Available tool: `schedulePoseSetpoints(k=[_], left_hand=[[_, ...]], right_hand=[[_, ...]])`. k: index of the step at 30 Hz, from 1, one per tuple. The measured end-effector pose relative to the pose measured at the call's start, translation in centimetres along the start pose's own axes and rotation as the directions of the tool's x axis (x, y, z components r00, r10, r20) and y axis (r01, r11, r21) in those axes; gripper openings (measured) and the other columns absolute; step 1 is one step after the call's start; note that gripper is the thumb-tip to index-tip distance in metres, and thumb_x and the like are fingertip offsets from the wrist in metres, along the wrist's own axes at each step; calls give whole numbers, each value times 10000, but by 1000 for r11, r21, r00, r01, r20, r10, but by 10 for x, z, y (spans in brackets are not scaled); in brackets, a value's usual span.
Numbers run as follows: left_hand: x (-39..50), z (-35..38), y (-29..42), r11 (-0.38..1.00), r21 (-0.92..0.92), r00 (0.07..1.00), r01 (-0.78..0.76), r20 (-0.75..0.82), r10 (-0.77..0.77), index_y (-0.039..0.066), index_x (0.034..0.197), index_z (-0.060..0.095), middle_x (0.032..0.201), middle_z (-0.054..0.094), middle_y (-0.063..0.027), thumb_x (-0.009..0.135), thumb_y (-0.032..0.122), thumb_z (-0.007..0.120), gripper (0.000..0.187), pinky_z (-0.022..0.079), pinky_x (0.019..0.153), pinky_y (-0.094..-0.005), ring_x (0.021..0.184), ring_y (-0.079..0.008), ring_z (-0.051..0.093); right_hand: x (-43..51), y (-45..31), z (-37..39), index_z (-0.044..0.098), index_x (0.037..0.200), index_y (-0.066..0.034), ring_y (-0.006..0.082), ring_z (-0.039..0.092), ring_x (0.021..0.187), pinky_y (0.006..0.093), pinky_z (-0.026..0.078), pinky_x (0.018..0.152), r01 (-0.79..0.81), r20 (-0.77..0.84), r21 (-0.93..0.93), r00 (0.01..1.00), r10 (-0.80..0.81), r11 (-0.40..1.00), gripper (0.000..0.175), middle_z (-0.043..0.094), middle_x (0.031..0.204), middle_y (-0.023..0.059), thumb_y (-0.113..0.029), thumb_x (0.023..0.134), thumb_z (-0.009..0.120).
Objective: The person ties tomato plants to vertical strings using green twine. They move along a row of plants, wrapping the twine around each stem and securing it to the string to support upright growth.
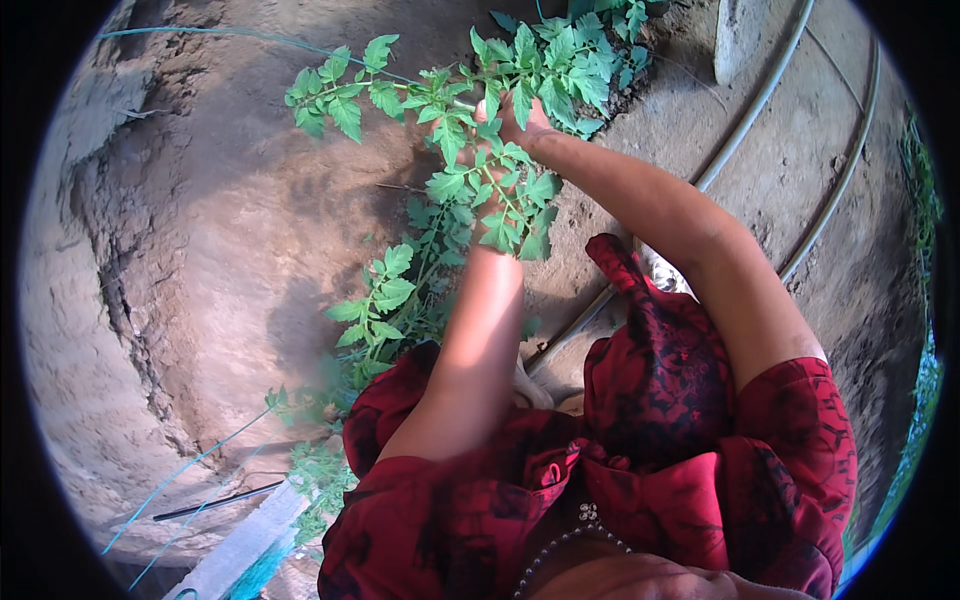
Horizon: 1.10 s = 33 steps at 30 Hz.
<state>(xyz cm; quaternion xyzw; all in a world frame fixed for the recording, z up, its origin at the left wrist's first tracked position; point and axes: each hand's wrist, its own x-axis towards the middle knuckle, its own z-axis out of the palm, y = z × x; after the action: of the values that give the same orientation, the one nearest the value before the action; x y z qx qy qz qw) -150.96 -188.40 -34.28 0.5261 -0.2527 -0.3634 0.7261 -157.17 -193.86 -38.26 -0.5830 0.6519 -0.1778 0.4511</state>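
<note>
A leafy tomato plant (559, 75) stretches across the upper middle of the view, with one shoot (345, 90) reaching left. My right hand (529, 120) is among its leaves, its fingers curled at the pale stem (463, 106). Close beside it, my left hand (466, 154) is mostly covered by foliage, so its grip cannot be made out. A hanging leafy branch (517, 187) drapes over my left wrist and forearm. A thin turquoise twine (225, 31) runs from the upper left to the shoot near my hands.
Bare soil (247, 202) with a cracked edge lies to the left. More tomato foliage (390, 292) grows by my left arm. Two grey hoses (750, 112) (847, 165) cross the ground at right. More twine (187, 465), a dark rod (217, 501) and a pale strip (240, 544) are lower left.
</note>
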Motion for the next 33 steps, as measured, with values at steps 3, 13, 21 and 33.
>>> schedulePoseSetpoints(k=[3,13,21,33], left_hand=[[-28,31,59,944,-166,958,286,26,-285,63,1256,546,1130,625,-89,912,278,718,441,509,824,-342,980,-171,590],[-12,-5,35,894,-192,875,406,366,-319,73,1262,539,1153,612,-99,923,270,680,416,518,840,-344,1004,-183,596],[-3,-3,29,800,-228,788,554,453,-417,82,1266,533,1171,602,-108,932,263,650,397,525,852,-346,1023,-194,601],[5,2,70,530,-327,617,782,520,-590,94,1273,524,1199,586,-120,946,252,604,372,535,871,-348,1051,-209,609]], right_hand=[[18,10,17,603,1173,-105,341,668,1001,389,546,852,89,56,42,994,-91,995,494,703,1052,148,-408,799,713],[31,26,27,663,917,-74,250,627,701,354,486,676,444,-227,651,888,-401,616,173,655,786,98,-149,805,554],[-71,-60,-82,608,917,-140,331,636,879,440,518,713,451,-299,-185,820,-487,873,225,620,912,79,-211,738,724],[-40,-54,-75,680,1046,-6,187,662,786,327,544,709,711,-306,379,700,-645,592,182,659,899,80,-110,897,676]])
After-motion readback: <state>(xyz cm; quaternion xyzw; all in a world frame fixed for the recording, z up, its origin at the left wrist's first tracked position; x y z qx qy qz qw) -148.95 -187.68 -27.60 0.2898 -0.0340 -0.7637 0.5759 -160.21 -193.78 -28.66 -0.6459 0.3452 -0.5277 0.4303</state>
